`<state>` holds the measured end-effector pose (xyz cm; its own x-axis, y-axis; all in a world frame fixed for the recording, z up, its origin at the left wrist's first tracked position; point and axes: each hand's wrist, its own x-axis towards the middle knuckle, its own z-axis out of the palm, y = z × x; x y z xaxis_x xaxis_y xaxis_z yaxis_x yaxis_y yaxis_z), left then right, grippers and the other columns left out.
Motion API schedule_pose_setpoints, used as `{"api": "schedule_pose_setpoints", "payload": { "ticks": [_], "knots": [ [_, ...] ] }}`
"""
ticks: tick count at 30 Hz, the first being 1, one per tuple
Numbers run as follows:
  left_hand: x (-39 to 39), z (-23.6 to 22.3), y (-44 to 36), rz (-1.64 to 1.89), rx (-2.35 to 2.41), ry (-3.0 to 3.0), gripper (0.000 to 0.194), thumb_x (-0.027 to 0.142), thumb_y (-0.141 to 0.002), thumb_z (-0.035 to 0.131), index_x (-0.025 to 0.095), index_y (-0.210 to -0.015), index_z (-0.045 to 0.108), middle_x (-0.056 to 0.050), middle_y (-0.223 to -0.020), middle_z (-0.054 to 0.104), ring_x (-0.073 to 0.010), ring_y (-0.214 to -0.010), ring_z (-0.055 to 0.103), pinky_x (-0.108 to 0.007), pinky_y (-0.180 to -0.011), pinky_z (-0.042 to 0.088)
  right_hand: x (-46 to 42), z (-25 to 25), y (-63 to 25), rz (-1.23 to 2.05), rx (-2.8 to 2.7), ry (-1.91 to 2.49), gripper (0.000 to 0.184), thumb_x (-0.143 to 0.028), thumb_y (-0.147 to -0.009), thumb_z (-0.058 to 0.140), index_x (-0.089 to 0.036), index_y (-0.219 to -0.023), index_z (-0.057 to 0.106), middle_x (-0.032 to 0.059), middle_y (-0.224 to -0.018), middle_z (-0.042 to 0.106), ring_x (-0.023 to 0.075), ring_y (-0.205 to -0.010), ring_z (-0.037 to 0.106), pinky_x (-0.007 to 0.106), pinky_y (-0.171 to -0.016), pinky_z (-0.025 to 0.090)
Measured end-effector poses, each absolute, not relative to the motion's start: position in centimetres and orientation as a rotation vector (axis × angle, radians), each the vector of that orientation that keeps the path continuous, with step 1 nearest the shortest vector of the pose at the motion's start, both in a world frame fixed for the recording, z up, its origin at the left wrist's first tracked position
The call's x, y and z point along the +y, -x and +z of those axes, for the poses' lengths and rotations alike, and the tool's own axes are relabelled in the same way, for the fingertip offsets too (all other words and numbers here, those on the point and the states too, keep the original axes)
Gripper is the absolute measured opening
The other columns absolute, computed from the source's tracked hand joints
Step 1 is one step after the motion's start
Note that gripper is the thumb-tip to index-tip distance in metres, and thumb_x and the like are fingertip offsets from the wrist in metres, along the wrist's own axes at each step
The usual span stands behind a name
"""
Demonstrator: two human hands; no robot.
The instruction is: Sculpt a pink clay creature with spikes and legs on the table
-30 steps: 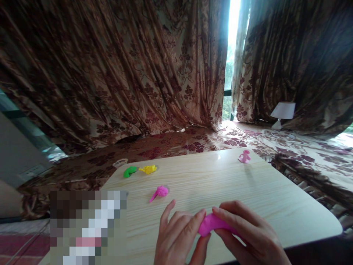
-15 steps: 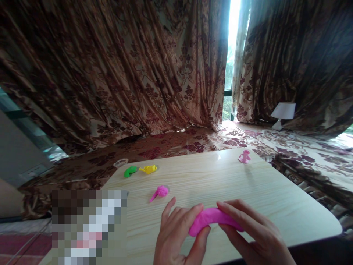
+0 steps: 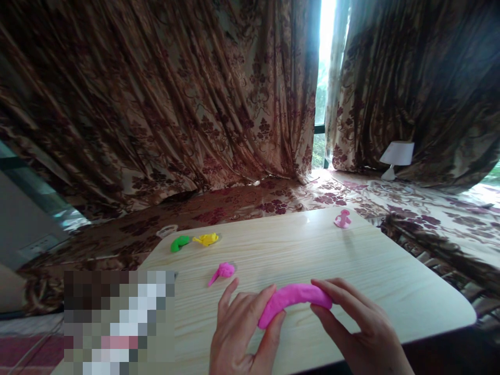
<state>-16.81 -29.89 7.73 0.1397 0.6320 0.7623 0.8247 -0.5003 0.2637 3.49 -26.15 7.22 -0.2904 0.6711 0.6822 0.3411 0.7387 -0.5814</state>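
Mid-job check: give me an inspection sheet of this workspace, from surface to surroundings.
Surface: pale wood-grain table; its near left part is hidden by pixelation.
Work things: bent pink roll held up; smaller pink piece, yellow piece, green piece and pale pink piece on the table.
Clutter: clear round item at the far left corner.
Hands: left hand and right hand each pinch one end of the roll.
Cables: thin line at lower left, possibly a cable.
Surroundings: patterned curtains, white lamp at far right.
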Motion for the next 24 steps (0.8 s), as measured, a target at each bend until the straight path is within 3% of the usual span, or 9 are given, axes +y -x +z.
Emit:
{"api": "schedule_pose_setpoints", "payload": {
  "ticks": [4, 10, 16, 20, 24],
  "knots": [
    [-29.8, 7.5, 16.5, -1.309, -1.441, 2.189, 0.042, 0.015, -0.08, 0.061, 0.024, -0.12, 0.052, 0.0, -0.092, 0.069, -0.0182, -0.092, 0.062, -0.043, -0.102, 0.035, -26.0, 7.2, -3.4, 0.43, -1.909, 0.782, 0.042, -0.014, -0.082, 0.061, -0.021, -0.122, 0.053, 0.0057, -0.102, 0.061, 0.0169, -0.092, 0.062, 0.023, -0.079, 0.051],
    [-28.8, 6.5, 16.2, -1.274, -1.531, 2.196, 0.047, 0.021, -0.081, 0.059, 0.026, -0.127, 0.048, -0.003, -0.106, 0.067, -0.0193, -0.094, 0.062, -0.046, -0.102, 0.035, -25.2, 6.2, -3.7, 0.41, -1.83, 0.851, 0.03, -0.017, -0.086, 0.056, -0.022, -0.115, 0.058, 0.0048, -0.098, 0.061, 0.0157, -0.087, 0.062, 0.024, -0.075, 0.051],
    [-26.9, 4.1, 16.8, -1.045, -1.791, 2.215, 0.042, 0.022, -0.081, 0.057, 0.027, -0.122, 0.054, -0.005, -0.112, 0.065, -0.0238, -0.103, 0.059, -0.05, -0.094, 0.043, -21.5, 3.7, -3.0, 0.374, -1.965, 1.022, 0.018, -0.025, -0.086, 0.055, -0.018, -0.098, 0.067, 0.006, -0.088, 0.063, 0.0184, -0.082, 0.061, 0.031, -0.074, 0.052],
    [-27.1, 3.1, 20.4, -1.012, -1.847, 2.084, 0.034, 0.029, -0.081, 0.058, 0.022, -0.114, 0.06, -0.009, -0.112, 0.064, -0.0259, -0.106, 0.057, -0.047, -0.092, 0.045, -19.1, 2.2, -2.9, 0.287, -2.046, 1.098, 0.021, -0.025, -0.087, 0.053, -0.018, -0.1, 0.067, 0.0056, -0.083, 0.064, 0.0184, -0.076, 0.062, 0.031, -0.07, 0.052],
    [-27.4, 4.1, 26.4, -0.853, -1.955, 2.021, 0.026, 0.024, -0.086, 0.049, 0.022, -0.106, 0.065, -0.007, -0.106, 0.066, -0.0235, -0.1, 0.06, -0.044, -0.091, 0.044, -18.1, 1.0, -3.6, 0.21, -2.154, 1.139, 0.028, -0.027, -0.086, 0.053, -0.015, -0.109, 0.064, 0.0079, -0.088, 0.066, 0.0211, -0.078, 0.065, 0.034, -0.07, 0.054]
  ]
}}
